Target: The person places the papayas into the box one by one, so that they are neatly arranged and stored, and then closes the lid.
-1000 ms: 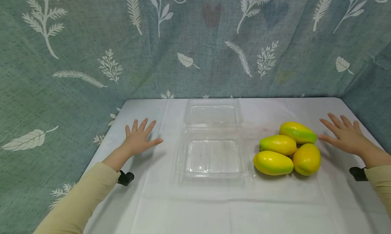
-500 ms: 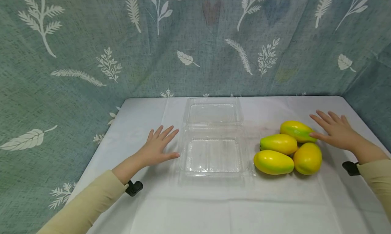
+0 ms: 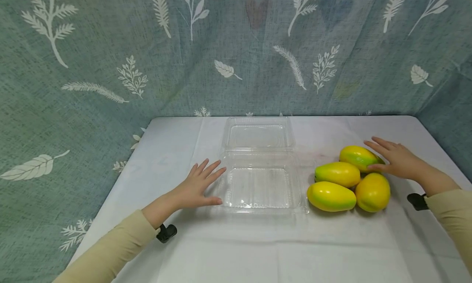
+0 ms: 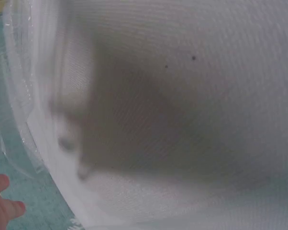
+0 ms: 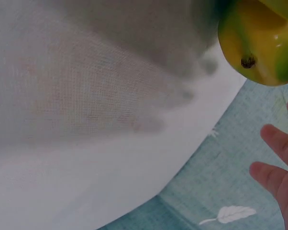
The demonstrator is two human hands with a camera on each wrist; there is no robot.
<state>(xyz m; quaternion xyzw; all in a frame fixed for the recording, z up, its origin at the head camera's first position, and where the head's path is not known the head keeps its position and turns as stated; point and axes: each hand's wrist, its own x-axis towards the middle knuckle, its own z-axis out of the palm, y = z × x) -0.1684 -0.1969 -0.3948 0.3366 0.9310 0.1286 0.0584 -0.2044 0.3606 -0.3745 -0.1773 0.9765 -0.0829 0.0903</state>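
In the head view, my left hand [image 3: 193,188] is at the left edge of a clear plastic clamshell box [image 3: 258,153], its fingers spread and holding nothing. The box lies unfolded, lid side toward the back. My right hand [image 3: 398,160] reaches over the right end of the rearmost yellow-green mango [image 3: 355,156], fingers extended; whether it touches the fruit I cannot tell. Beside that one lie more mangoes [image 3: 330,197], bunched together right of the box. The right wrist view shows a mango's stem end [image 5: 259,57] above my fingertips [image 5: 278,141].
A white cloth [image 3: 236,254] covers the table. Behind it and at the sides hangs a green-blue leaf-patterned curtain [image 3: 254,78]. Each wrist carries a small black camera mount, such as the left wrist's mount [image 3: 166,233].
My left hand has moved right and slightly nearer, up to the box's left edge. My right hand has moved left, over the rearmost mango. The box and mangoes stay in place.
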